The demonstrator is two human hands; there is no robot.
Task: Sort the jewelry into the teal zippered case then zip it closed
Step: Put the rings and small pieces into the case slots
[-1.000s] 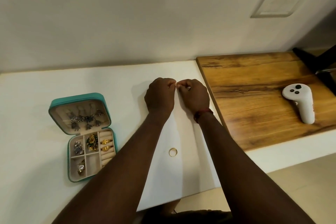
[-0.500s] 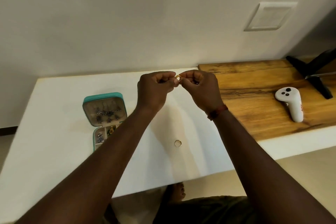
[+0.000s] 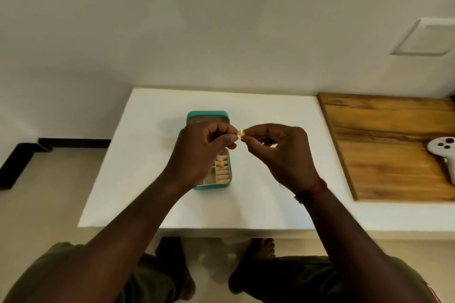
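Two hands pinch a small shiny gold ring (image 3: pixel 240 133) by the open teal zippered case (image 3: pixel 206 113).
The left hand (image 3: pixel 197 152) and the right hand (image 3: pixel 283 155) each hold the ring between thumb and fingertip, with the other fingers curled in. The case lies open on the flat white table (image 3: pixel 147 155), partly hidden behind the left hand. Two more gold rings (image 3: pixel 220 162) sit in its soft rolls. A brown wooden board (image 3: pixel 381 142) with a white plastic controller (image 3: pixel 443 152) lies to the right.

A thin red thread band (image 3: pixel 317 189) circles the wrist of the right hand (image 3: pixel 283 155). Forearms are bare below short olive-green sleeves (image 3: pixel 54 261) at the lower left and lower right corners. Olive trousers (image 3: pixel 283 275) and bare feet (image 3: pixel 262 246) show at bottom centre.
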